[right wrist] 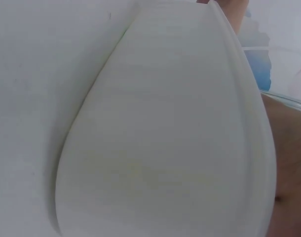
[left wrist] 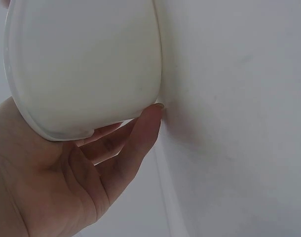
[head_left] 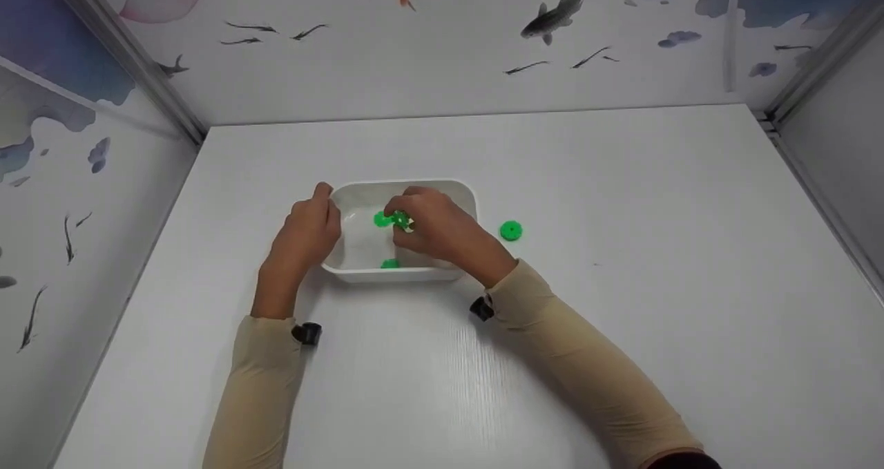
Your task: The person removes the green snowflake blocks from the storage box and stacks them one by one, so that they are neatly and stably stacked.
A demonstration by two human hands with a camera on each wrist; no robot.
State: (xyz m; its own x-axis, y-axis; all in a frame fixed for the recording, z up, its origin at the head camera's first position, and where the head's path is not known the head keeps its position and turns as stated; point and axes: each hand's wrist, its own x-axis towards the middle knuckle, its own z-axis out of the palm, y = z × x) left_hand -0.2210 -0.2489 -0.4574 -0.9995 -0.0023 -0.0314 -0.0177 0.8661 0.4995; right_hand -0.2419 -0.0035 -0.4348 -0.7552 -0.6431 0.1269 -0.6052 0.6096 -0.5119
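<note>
– One end of the white tub [head_left: 359, 275], the left, is gripped by the left hand [head_left: 311, 227]. Danger?
– If pulled hard, the tub could be tipped.
– Inside?
– A resting green piece [head_left: 390, 264] could be spilled; a pinched green piece [head_left: 400, 220], in the right hand [head_left: 434, 222], could be dropped if that hold were loosened.
– Farther right?
– A loose green disc [head_left: 511, 231] on the table [head_left: 656, 303], near the right wrist [head_left: 492, 264]; by a careless sweep, it could be knocked away.
</note>
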